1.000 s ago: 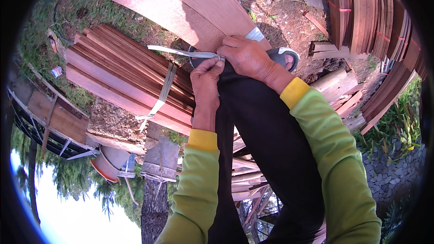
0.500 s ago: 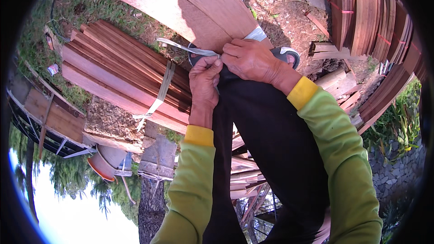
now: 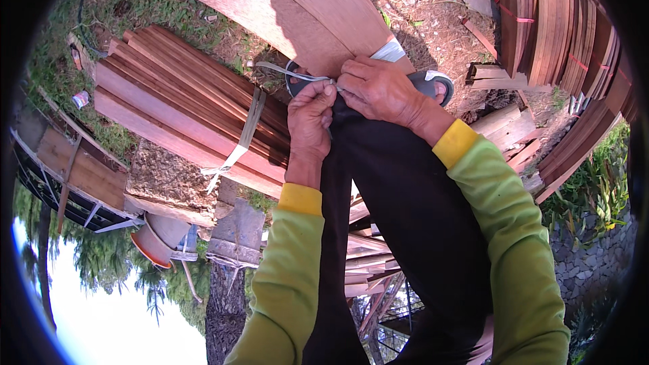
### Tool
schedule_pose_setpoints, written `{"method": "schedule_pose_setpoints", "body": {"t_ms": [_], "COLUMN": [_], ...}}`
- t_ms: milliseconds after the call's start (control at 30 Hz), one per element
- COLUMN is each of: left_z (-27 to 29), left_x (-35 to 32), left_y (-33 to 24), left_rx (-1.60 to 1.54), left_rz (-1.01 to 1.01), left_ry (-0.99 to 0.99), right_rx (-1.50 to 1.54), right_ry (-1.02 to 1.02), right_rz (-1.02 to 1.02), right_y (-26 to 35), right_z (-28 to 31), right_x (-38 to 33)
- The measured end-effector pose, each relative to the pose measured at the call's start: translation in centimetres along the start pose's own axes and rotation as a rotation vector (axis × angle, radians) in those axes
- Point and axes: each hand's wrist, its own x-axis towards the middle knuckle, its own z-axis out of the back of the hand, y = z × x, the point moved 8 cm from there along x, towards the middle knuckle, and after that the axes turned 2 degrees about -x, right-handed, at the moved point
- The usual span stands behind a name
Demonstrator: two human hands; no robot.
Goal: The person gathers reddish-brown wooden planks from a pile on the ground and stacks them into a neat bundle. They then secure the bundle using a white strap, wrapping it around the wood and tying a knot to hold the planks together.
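- Taking clock directions from where the hands meet: a bundle of narrow brown boards [image 3: 193, 115] lies at nine o'clock, stacked boards [image 3: 541, 34] between two and three, a rough block [image 3: 169, 179] at eight, and a stone wall [image 3: 588, 260] at four.
- Dark trousers [image 3: 405, 182] fill the space at five and six o'clock; dark sandals [image 3: 436, 84] flank the end of the wide boards [image 3: 314, 17], which run toward eleven.
- The pale strip [image 3: 282, 70] is at the hands, its thin, flat, creased free end reaching toward ten o'clock.
- The left hand [image 3: 311, 122] is closed in a pinch, thumb and forefinger on the strip; the right hand [image 3: 384, 92], knuckles up, has its fingers curled in on the strip just beside it.
- The wide boards are smooth and grained, part sunlit, part shadowed; a flat, pale band [image 3: 388, 52] crosses them at one o'clock.
- A similar tie [image 3: 251, 125] wraps the narrow bundle.
- The right fingertips and the strip's meeting point are largely hidden; the far ends of the wide boards are cut off.
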Motion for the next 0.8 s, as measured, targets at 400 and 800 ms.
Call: {"method": "schedule_pose_setpoints", "body": {"t_ms": [400,800], "left_z": [0.0,4.6], "left_x": [-0.2,2.4], "left_y": [0.2,-1.0], "left_rx": [0.033,0.672], "left_rz": [-0.051,-0.314], "left_ry": [-0.016,0.162], "right_rx": [-0.555,-0.795], "right_ry": [0.236,0.448], "right_rz": [0.21,0.193], "right_y": [1.3,-0.9], "right_z": [-1.3,-0.9], "right_x": [1.4,1.0]}}
